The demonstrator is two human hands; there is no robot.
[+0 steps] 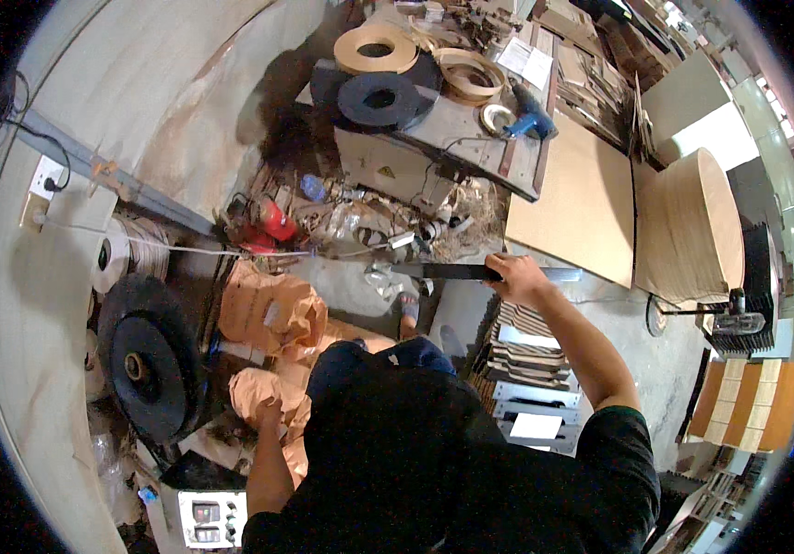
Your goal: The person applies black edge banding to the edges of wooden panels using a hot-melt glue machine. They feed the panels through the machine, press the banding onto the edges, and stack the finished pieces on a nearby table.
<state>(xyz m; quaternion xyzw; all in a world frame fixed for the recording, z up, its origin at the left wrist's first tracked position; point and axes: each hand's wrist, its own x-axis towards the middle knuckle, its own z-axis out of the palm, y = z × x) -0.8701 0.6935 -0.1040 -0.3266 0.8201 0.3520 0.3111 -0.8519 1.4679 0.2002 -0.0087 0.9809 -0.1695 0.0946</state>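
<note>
My right hand (519, 280) is closed over a long, narrow black panel (452, 271), held level out in front of me. A pale edge of it shows to the right of my fingers. At lower left my left hand (270, 413) reaches into the crumpled top of a brown paper sack (258, 388); its fingers are hidden in the folds, so I cannot tell whether they grip anything. Just ahead of that stands a larger brown paper sack (272, 309). To the right of my body rises a stack of boards (526, 346) with grey panels (526, 406) nearer me.
A big black roll (143, 360) stands at left beside a white control box (212, 519). Ahead is a worktable (471, 152) with tape rolls (377, 100) and a blue heat gun (533, 120). A large tan roll (692, 226) stands at right. Scraps litter the floor near a red tool (275, 220).
</note>
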